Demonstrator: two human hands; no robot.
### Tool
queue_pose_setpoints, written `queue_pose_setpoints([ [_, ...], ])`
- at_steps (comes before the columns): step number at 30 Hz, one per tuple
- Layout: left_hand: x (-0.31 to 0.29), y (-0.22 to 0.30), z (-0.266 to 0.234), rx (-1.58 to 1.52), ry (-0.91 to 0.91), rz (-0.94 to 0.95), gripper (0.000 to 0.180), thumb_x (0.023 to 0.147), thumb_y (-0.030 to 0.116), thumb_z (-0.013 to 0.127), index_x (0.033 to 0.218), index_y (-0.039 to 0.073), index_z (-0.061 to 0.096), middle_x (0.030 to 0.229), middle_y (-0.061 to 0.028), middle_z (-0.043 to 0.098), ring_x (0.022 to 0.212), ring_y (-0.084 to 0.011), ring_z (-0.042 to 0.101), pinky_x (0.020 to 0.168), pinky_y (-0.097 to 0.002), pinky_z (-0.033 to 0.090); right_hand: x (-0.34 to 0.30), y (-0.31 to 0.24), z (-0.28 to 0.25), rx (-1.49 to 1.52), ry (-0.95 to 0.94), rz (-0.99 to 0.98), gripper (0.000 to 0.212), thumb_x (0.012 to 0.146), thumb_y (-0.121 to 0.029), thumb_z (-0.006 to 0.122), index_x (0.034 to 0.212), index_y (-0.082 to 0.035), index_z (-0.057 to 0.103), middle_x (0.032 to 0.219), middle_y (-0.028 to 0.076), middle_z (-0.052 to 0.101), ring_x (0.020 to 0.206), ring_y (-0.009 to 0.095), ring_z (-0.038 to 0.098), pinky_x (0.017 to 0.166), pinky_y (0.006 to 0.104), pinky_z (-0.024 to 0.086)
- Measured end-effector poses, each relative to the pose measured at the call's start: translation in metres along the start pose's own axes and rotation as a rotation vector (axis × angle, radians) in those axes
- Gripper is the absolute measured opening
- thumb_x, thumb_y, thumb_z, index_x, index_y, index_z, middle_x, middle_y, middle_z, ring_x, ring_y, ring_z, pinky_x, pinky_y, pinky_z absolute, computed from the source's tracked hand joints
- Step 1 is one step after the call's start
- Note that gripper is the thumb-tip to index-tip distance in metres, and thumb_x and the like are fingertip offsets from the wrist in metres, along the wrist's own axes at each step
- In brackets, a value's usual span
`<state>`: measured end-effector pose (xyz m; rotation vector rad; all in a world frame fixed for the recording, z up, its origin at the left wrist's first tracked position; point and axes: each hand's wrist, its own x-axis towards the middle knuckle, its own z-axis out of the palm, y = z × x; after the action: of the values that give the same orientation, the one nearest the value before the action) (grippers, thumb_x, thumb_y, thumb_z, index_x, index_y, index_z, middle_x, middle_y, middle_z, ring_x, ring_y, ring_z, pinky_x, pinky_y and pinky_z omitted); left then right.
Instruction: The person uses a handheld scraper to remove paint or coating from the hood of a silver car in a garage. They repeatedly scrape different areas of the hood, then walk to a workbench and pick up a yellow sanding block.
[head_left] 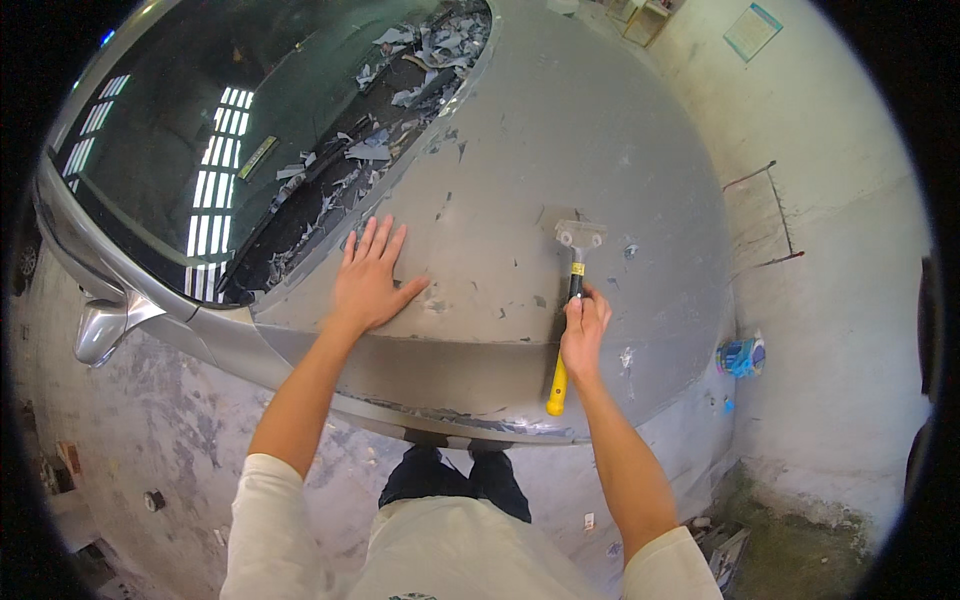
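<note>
Dull grey-brown, the car bonnet (640,130) spreads out in front of me, with small dark flakes (540,300) scattered over it. My left hand (368,285) lies on it palm down, fingers spread and thumb out to the right, close to the lower edge of the windscreen (320,60). It holds nothing. My right hand (585,335) is wrapped round the handle of a scraper (577,269), fingers curled over the black part, while the yellow end of the handle sticks out below, toward me. The scraper is over the right-hand part of the bonnet, its wide metal head pointing away from me; I cannot tell whether the blade edge is pressing on the surface. Crumpled grey peelings (370,150) lie in a long heap along the base of the windscreen, and bright striped reflections show in the glass. Off to my left, the silver side mirror (103,328) juts out over the stained floor (190,440). To my right, a blue tub (742,357) is beside the pale, scuffed wall (850,270).
</note>
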<state>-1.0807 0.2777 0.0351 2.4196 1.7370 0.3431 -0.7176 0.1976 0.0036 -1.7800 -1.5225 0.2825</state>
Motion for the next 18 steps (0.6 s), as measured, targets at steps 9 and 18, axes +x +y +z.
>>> queue_pose_setpoints([
  [9, 0.015, -0.004, 0.004, -0.004, -0.013, -0.069, 0.097, 0.089, 0.059, 0.07, 0.167, 0.013, 0.034, 0.176, -0.0156, 0.021, 0.164, -0.0359, 0.012, 0.131, -0.0549, 0.008, 0.004, -0.006, 0.002, 0.189, -0.05, 0.082, 0.034, 0.111, -0.027, 0.049, 0.097, 0.002, 0.06, 0.153, 0.023, 0.048, 0.143, 0.04, 0.038, 0.12, 0.0484, 0.028],
  [18, 0.024, 0.006, 0.017, -0.029, 0.237, -0.125, 0.068, 0.098, 0.03, 0.065, 0.159, 0.009, 0.045, 0.168, -0.0165, 0.038, 0.158, -0.0382, 0.029, 0.129, -0.0563, 0.015, -0.028, -0.098, -0.022, 0.624, -0.335, 0.635, 0.028, 0.113, -0.033, 0.052, 0.108, -0.006, 0.059, 0.069, 0.002, 0.064, 0.052, 0.009, 0.055, 0.049, 0.0262, 0.046],
])
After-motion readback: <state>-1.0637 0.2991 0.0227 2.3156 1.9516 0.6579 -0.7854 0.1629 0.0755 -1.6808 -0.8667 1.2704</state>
